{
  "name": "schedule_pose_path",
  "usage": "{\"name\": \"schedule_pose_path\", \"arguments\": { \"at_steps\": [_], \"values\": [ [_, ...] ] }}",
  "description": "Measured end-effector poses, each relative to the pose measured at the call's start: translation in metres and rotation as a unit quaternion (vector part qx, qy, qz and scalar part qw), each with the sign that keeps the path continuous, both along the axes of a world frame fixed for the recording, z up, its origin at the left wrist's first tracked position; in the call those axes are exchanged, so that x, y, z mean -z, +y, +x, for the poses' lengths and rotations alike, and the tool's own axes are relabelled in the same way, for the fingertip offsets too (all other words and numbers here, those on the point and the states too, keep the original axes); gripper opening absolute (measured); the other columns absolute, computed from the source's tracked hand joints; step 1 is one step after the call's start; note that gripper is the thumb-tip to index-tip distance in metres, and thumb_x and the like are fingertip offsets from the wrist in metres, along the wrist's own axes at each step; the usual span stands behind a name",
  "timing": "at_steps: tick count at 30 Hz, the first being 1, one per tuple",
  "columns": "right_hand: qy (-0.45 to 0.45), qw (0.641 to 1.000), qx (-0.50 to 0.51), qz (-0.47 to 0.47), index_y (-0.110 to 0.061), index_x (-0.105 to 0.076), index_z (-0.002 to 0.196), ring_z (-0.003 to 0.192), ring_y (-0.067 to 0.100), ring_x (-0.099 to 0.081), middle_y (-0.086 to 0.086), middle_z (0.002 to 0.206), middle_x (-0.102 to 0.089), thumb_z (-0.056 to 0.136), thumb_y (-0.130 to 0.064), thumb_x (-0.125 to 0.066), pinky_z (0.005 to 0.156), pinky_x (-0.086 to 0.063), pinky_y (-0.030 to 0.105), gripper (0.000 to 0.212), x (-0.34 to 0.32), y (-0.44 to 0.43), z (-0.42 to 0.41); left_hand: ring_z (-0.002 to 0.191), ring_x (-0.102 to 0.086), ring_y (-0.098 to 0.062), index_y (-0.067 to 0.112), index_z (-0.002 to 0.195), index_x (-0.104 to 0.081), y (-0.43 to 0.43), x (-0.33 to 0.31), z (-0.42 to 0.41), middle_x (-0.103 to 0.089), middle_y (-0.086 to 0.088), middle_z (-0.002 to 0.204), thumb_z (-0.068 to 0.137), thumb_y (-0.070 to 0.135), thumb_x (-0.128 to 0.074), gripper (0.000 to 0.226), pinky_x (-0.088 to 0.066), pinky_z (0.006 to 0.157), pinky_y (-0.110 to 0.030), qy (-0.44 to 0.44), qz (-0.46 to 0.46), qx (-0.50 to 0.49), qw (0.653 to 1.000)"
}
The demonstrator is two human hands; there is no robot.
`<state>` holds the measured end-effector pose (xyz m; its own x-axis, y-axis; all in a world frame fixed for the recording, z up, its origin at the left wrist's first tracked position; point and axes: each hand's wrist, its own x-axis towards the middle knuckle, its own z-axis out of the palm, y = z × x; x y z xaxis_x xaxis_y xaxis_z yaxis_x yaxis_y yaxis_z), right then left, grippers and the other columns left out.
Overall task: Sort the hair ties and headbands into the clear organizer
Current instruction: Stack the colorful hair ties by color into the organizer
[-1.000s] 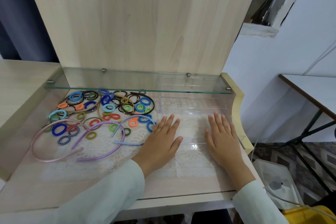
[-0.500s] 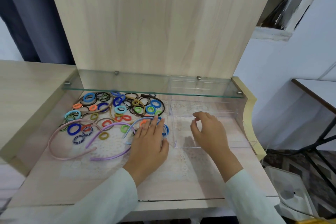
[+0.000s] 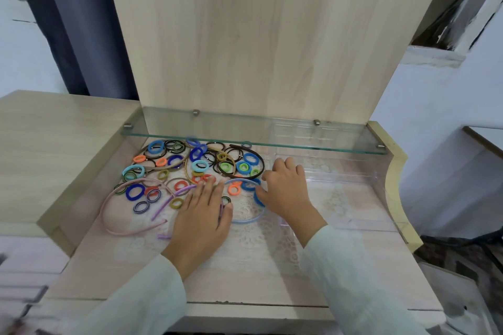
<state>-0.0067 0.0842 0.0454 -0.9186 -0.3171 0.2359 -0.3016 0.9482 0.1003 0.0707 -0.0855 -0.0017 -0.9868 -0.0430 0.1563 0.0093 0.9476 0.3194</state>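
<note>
One wooden desk (image 3: 245, 275) fills lower frame; glass shelf (image 3: 245, 130) across ctr. Clear organizer (image 3: 353, 198) right of ctr. Hair ties (image 3: 198, 166), mixed colours, heaped left of ctr, partly under shelf. Pink headband (image 3: 103, 212) at heap's left; light-blue headband (image 3: 246, 221) btwn hands. L hand (image 3: 201, 215) flat, fingers straight, on purple headband (image 3: 163, 207). R hand (image 3: 285, 190) fingers curled, thumb by blue tie (image 3: 257, 198); grip can't tell.

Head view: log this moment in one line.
left hand: flat over purple headband | right hand: curled at blue hair tie, grip unclear | clear organizer: no ties seen inside
</note>
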Motion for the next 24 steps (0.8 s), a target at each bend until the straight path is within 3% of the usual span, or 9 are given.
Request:
{"name": "schedule_pose_path", "arguments": {
  "at_steps": [6,10,12,14,15,17,19,21,24],
  "values": [
    [-0.025,0.999,0.009,0.021,-0.015,-0.067,0.101,0.106,0.027,-0.041,0.005,0.107,-0.054,0.092,-0.035,-0.047,0.087,-0.032,0.039,0.029,0.000,-0.013,0.001,0.152,-0.002,-0.014,0.026,0.158,-0.011,-0.007,0.004,0.004,-0.006,0.004,0.165,0.083,0.062,0.006,0.085,-0.001,0.120,-0.029,-0.029,0.021,-0.002,0.999],
    [-0.044,0.998,0.027,0.027,-0.014,-0.065,0.103,0.109,0.027,-0.041,0.005,0.110,-0.056,0.093,-0.027,-0.046,0.091,-0.032,0.039,0.025,-0.004,-0.015,0.000,0.152,0.000,-0.012,0.028,0.158,-0.005,-0.010,0.004,0.001,0.000,0.008,0.165,0.103,0.048,-0.020,0.060,-0.002,0.122,-0.033,-0.054,0.068,0.013,0.996],
    [-0.045,0.998,0.030,0.026,-0.013,-0.065,0.104,0.109,0.028,-0.042,0.005,0.110,-0.057,0.093,-0.023,-0.045,0.090,-0.032,0.038,0.025,-0.006,-0.014,-0.002,0.152,-0.008,-0.018,0.019,0.155,-0.023,-0.014,-0.001,0.003,-0.008,0.001,0.165,0.104,0.032,-0.038,0.055,-0.011,0.123,-0.042,-0.024,0.114,0.030,0.993],
    [-0.042,0.998,0.034,0.017,-0.013,-0.065,0.104,0.108,0.028,-0.043,0.005,0.109,-0.057,0.092,-0.023,-0.046,0.086,-0.033,0.037,0.025,-0.009,-0.012,-0.004,0.149,-0.022,-0.031,0.006,0.134,-0.053,-0.016,-0.002,0.004,-0.020,-0.014,0.161,0.095,0.015,-0.058,0.041,-0.028,0.116,-0.055,-0.013,0.148,0.056,0.987],
    [-0.042,0.998,0.037,0.004,-0.013,-0.065,0.103,0.107,0.028,-0.044,0.005,0.108,-0.058,0.092,-0.024,-0.046,0.085,-0.034,0.036,0.024,-0.010,-0.011,-0.006,0.149,-0.020,-0.030,0.006,0.134,-0.053,-0.017,-0.003,0.004,-0.020,-0.013,0.161,0.095,0.015,-0.054,0.040,-0.028,0.116,-0.055,-0.036,0.161,0.050,0.985],
    [-0.043,0.997,0.042,-0.042,-0.013,-0.067,0.101,0.105,0.028,-0.046,0.005,0.105,-0.060,0.092,-0.028,-0.048,0.084,-0.038,0.035,0.026,-0.014,-0.006,-0.008,0.149,-0.020,-0.018,0.017,0.148,-0.036,-0.019,-0.004,0.006,-0.022,0.000,0.161,0.096,0.024,-0.040,0.053,-0.025,0.119,-0.045,-0.021,0.226,0.033,0.973],
    [-0.055,0.991,0.048,-0.110,-0.014,-0.068,0.097,0.101,0.027,-0.050,0.005,0.099,-0.062,0.090,-0.029,-0.050,0.079,-0.044,0.034,0.024,-0.021,-0.001,-0.009,0.139,-0.036,-0.017,0.020,0.143,-0.038,-0.020,-0.002,0.006,-0.037,0.004,0.150,0.092,0.017,-0.049,0.052,-0.035,0.112,-0.040,0.028,0.223,0.006,0.974],
    [-0.091,0.976,0.064,-0.188,-0.016,-0.065,0.087,0.089,0.024,-0.054,0.002,0.087,-0.061,0.088,-0.028,-0.053,0.069,-0.045,0.030,0.018,-0.028,0.005,-0.012,0.117,-0.049,-0.020,0.021,0.122,-0.049,-0.019,0.000,0.006,-0.049,0.005,0.126,0.087,0.015,-0.058,0.037,-0.043,0.094,-0.037,0.088,0.192,-0.001,0.978],
    [-0.137,0.951,0.084,-0.265,-0.019,-0.057,0.077,0.074,0.019,-0.056,-0.002,0.076,-0.058,0.086,-0.030,-0.057,0.060,-0.040,0.026,0.014,-0.037,0.013,-0.016,0.093,-0.048,-0.017,0.022,0.099,-0.052,-0.016,0.000,0.004,-0.047,0.005,0.102,0.081,0.028,-0.060,0.021,-0.043,0.078,-0.035,0.113,0.117,-0.006,0.987]
  ]
}}
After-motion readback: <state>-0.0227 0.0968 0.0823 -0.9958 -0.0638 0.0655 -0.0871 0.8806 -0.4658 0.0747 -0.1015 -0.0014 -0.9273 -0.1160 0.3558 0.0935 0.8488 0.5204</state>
